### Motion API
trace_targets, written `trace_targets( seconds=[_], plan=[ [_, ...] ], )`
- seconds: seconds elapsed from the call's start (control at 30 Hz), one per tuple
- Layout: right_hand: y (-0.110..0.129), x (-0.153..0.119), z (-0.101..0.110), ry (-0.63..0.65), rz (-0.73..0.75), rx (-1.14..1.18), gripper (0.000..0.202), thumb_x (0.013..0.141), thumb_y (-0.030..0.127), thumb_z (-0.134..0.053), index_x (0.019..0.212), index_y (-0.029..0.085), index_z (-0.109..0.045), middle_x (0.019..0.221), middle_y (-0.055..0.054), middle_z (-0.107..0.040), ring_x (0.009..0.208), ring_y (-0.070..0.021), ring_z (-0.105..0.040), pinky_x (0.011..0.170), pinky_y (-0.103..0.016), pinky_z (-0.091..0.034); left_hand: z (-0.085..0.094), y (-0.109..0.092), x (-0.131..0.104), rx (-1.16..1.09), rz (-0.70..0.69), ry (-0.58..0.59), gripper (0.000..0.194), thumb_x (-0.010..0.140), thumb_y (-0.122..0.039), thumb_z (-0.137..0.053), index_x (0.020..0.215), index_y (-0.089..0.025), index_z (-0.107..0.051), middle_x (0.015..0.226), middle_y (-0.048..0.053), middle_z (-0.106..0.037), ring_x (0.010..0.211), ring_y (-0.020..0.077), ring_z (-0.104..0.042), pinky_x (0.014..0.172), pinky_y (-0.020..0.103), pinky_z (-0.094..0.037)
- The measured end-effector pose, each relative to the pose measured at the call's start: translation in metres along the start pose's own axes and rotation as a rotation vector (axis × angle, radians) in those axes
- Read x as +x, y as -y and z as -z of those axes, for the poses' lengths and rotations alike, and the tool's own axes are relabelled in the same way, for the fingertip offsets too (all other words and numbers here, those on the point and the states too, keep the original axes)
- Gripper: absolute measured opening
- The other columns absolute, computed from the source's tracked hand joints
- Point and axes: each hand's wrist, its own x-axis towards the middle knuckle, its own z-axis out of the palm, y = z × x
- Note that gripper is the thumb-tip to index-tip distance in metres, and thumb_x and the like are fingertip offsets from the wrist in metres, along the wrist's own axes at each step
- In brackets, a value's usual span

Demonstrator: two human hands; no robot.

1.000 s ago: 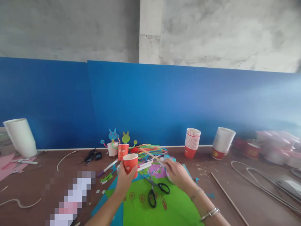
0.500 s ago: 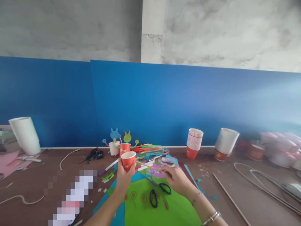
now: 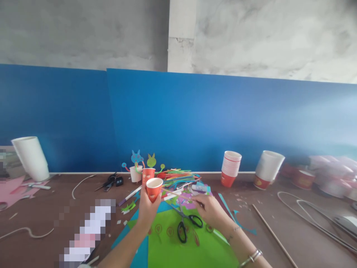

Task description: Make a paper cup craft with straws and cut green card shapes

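Note:
My left hand (image 3: pixel 148 210) is closed around a red paper cup (image 3: pixel 154 191), its white mouth tilted a little toward me. In my right hand (image 3: pixel 208 209) a thin wooden stick (image 3: pixel 177 194) is pinched, reaching left so that its far end is at the cup's right side. Whether the tip touches or enters the cup I cannot tell. Below the hands, black-handled scissors (image 3: pixel 182 221) lie spread on green paper (image 3: pixel 173 253) with small drawn shapes. Just behind the held cup stand another red cup (image 3: pixel 148 174) with a green paper figure and a white cup (image 3: pixel 136 174) with a blue one.
Colourful pipe cleaners (image 3: pixel 181 178) lie in a heap at the back. A stack of red cups (image 3: pixel 231 169) and wrapped cups (image 3: pixel 269 169) stand right of it. A long wooden stick (image 3: pixel 273 234) and cables (image 3: pixel 309 214) lie at right, keys (image 3: pixel 110 181) at left.
The red cup in my left hand has shifted very slightly right. My right hand still pinches the stick in nearly the same place. The view has tipped slightly.

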Motion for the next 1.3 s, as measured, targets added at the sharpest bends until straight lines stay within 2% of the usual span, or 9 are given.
trace_targets(
  seconds=[0.13, 0.27, 0.47, 0.57, 0.8, 0.87, 1.03, 1.2, 1.3],
  plan=[
    [-0.005, 0.002, -0.003, 0.257, -0.248, 0.299, 0.03, 0.082, 0.038, -0.052, 0.067, 0.016, -0.066, 0.042, 0.001, -0.052, 0.036, -0.0095, -0.037, 0.04, -0.022, -0.03, 0.0, 0.0, -0.003, 0.043, -0.073, 0.01, 0.058, 0.072, -0.033, -0.064, 0.125, -0.016, -0.046, 0.119, 0.017, -0.059, 0.111, 0.0312, -0.057, 0.095, 0.044, -0.044],
    [-0.004, 0.001, -0.003, 0.332, -0.303, 0.383, 0.036, 0.081, 0.046, -0.051, 0.075, 0.015, -0.067, 0.043, 0.003, -0.052, 0.032, -0.0064, -0.028, 0.035, -0.02, -0.02, 0.0, 0.0, -0.004, 0.075, -0.103, 0.006, 0.056, 0.071, -0.031, -0.063, 0.123, -0.017, -0.048, 0.115, 0.016, -0.061, 0.106, 0.0309, -0.059, 0.092, 0.044, -0.046],
    [0.008, -0.001, -0.009, -0.02, -0.103, 0.111, 0.017, 0.077, 0.029, -0.058, 0.068, 0.019, -0.068, 0.056, -0.002, -0.063, 0.048, -0.0133, -0.048, 0.047, -0.025, -0.035, -0.001, 0.003, -0.001, 0.101, -0.078, -0.016, 0.053, 0.071, -0.032, -0.062, 0.121, -0.016, -0.05, 0.116, 0.016, -0.062, 0.107, 0.0323, -0.059, 0.093, 0.045, -0.045],
    [0.008, -0.003, -0.01, -0.089, -0.014, 0.046, 0.017, 0.078, 0.027, -0.056, 0.071, 0.019, -0.07, 0.063, -0.004, -0.066, 0.054, -0.0153, -0.052, 0.05, -0.025, -0.037, -0.001, 0.002, -0.002, 0.1, -0.083, 0.007, 0.052, 0.073, -0.032, -0.061, 0.121, -0.016, -0.049, 0.115, 0.016, -0.062, 0.106, 0.0315, -0.06, 0.092, 0.044, -0.046],
    [0.0, -0.001, -0.005, 0.347, -0.363, 0.451, 0.03, 0.081, 0.04, -0.054, 0.075, 0.014, -0.068, 0.043, 0.002, -0.055, 0.03, -0.0056, -0.028, 0.032, -0.018, -0.02, 0.0, -0.002, -0.005, 0.136, -0.144, 0.076, 0.052, 0.077, -0.03, -0.056, 0.126, -0.017, -0.045, 0.118, 0.016, -0.06, 0.108, 0.0312, -0.058, 0.093, 0.045, -0.045],
    [0.004, -0.001, -0.006, 0.281, -0.347, 0.417, 0.028, 0.079, 0.039, -0.056, 0.074, 0.014, -0.068, 0.047, 0.001, -0.058, 0.033, -0.0059, -0.032, 0.033, -0.019, -0.023, 0.0, 0.0, -0.004, 0.182, -0.155, 0.078, 0.052, 0.077, -0.029, -0.056, 0.126, -0.015, -0.046, 0.117, 0.018, -0.061, 0.107, 0.0319, -0.059, 0.092, 0.045, -0.046],
    [0.018, -0.003, -0.013, -0.079, -0.096, 0.088, 0.018, 0.078, 0.026, -0.057, 0.065, 0.017, -0.066, 0.058, -0.002, -0.062, 0.052, -0.0123, -0.047, 0.048, -0.023, -0.035, -0.001, 0.008, -0.001, 0.255, -0.165, 0.033, 0.052, 0.075, -0.028, -0.056, 0.124, -0.011, -0.047, 0.116, 0.02, -0.062, 0.104, 0.0325, -0.062, 0.09, 0.043, -0.049],
    [0.013, -0.003, -0.014, 0.249, -0.288, 0.24, 0.03, 0.084, 0.033, -0.047, 0.071, 0.014, -0.067, 0.05, 0.0, -0.058, 0.035, -0.0073, -0.035, 0.035, -0.019, -0.026, -0.001, 0.008, -0.002, 0.24, -0.235, 0.057, 0.048, 0.077, -0.027, -0.053, 0.121, -0.01, -0.049, 0.113, 0.02, -0.063, 0.104, 0.0312, -0.062, 0.091, 0.044, -0.048],
    [0.007, 0.0, -0.01, 0.31, -0.319, 0.265, 0.033, 0.084, 0.037, -0.047, 0.074, 0.013, -0.068, 0.047, 0.0, -0.058, 0.03, -0.0068, -0.032, 0.032, -0.019, -0.024, 0.0, 0.004, -0.004, 0.233, -0.248, 0.104, 0.045, 0.079, -0.026, -0.052, 0.12, -0.011, -0.049, 0.113, 0.018, -0.063, 0.105, 0.0291, -0.061, 0.092, 0.043, -0.047]
  ],
)
